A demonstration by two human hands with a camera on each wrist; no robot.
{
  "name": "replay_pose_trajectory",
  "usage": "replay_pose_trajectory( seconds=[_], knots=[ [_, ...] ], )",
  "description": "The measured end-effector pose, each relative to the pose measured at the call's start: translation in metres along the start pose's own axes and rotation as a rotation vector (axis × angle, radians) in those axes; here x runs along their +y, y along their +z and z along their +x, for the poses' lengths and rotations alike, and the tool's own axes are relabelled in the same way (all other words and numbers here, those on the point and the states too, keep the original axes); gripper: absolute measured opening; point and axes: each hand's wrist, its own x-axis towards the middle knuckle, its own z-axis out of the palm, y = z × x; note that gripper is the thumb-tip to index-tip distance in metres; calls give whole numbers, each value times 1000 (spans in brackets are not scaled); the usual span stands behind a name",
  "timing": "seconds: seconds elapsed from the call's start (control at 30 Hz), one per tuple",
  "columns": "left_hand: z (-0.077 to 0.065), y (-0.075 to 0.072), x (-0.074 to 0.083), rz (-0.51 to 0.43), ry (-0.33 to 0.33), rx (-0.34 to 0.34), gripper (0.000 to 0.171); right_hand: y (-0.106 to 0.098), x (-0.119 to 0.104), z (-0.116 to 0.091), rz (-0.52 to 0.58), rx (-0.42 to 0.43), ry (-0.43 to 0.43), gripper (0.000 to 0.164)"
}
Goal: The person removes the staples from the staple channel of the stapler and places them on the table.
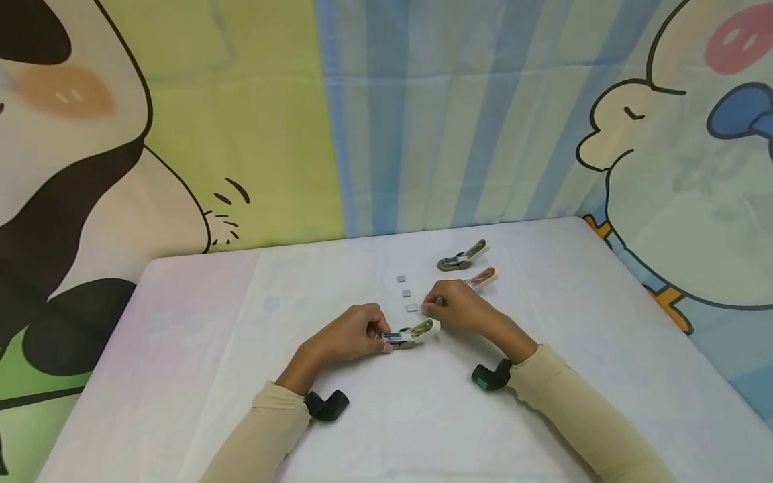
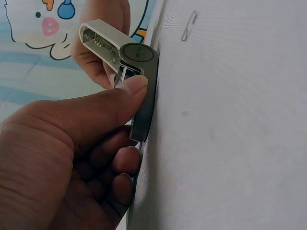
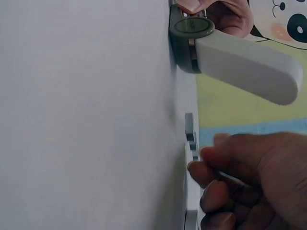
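Note:
My left hand [image 1: 356, 334] holds a stapler with a grey base and cream top [image 1: 410, 334], thumb pressed on its body. The stapler stands at the table with its top swung up, showing the hollow inside in the left wrist view. My right hand [image 1: 455, 303] is just right of the nearest staple strip [image 1: 413, 308], fingers loosely bent. Right wrist view shows no object between thumb and forefinger, and the strip [image 3: 189, 126] apart from the fingertips. Two more small strips [image 1: 406, 293] lie in a row beyond it.
A stapler with a pinkish-orange handle [image 1: 483, 277] lies partly behind my right hand. Farther back is a grey stapler [image 1: 462, 257], also swung up. White cloth covers the table [image 1: 241, 376]; a printed curtain [image 1: 423, 114] hangs along its back.

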Motion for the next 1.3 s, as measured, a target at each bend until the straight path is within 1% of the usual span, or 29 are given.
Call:
replay_pose_trajectory(
  seconds=[0.13, 0.23, 0.4, 0.5, 0.7, 0.83, 0.93, 1.17, 1.3],
  knots=[
    [1, 1, -1, -1, 12, 11, 19, -7, 0, -10, 63, -12, -54, 16],
    [2, 2, -2, -2, 16, 16, 19, -12, -1, -17, 135, -48, -109, 21],
    [3, 2, -2, 5, 14, 23, 19, -18, -4, -24, 216, -108, -188, 23],
    [3, 0, -1, 11, 11, 27, 19, -20, -4, -26, 223, -121, -213, 22],
    [4, 1, 1, 3, 7, 16, 18, -20, 0, -34, 212, -121, -164, 21],
    [5, 4, 4, -1, -4, 4, 18, -21, 1, -38, 195, -121, -173, 22],
    [7, 7, 6, -2, 5, -9, 18, -23, 2, -42, 176, -118, -189, 21],
    [15, 14, 12, -5, 37, -30, 17, -29, 8, -51, 128, -119, -203, 18],
    [24, 20, 19, 20, 48, -42, 17, -39, 11, -57, 108, -118, -156, 19]
  ],
)
